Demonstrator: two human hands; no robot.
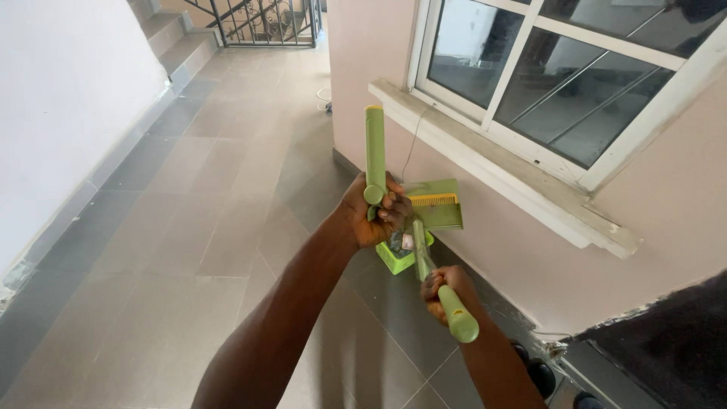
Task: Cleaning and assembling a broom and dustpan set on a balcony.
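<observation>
The person stands in a tiled corridor beside a pink wall and looks down at both arms stretched forward. The left hand [375, 212] is wrapped in a closed fist around the lower part of a light green handle [375, 151] that stands nearly upright, its rounded top rising well above the knuckles. The right hand [447, 291] is likewise curled tight around a second green handle [454, 307], which slants toward the camera so that its blunt end pokes out below the fingers, while its thinner shaft runs up and away toward the floor tools. Both handles lead down to a green dustpan [439, 208] with a yellow comb strip along its edge, which sits low near the foot of the wall, just under the window sill [492, 163]. Directly below the left hand, a green brush head [401, 257] shows against the grey floor tiles [189, 227], close to the dustpan; whether it touches the floor cannot be told. A white-framed window [560, 68] fills the upper right, a thin cord hangs down the wall beneath the sill, and steps with a dark metal railing [265, 19] lie at the far end of the corridor.
</observation>
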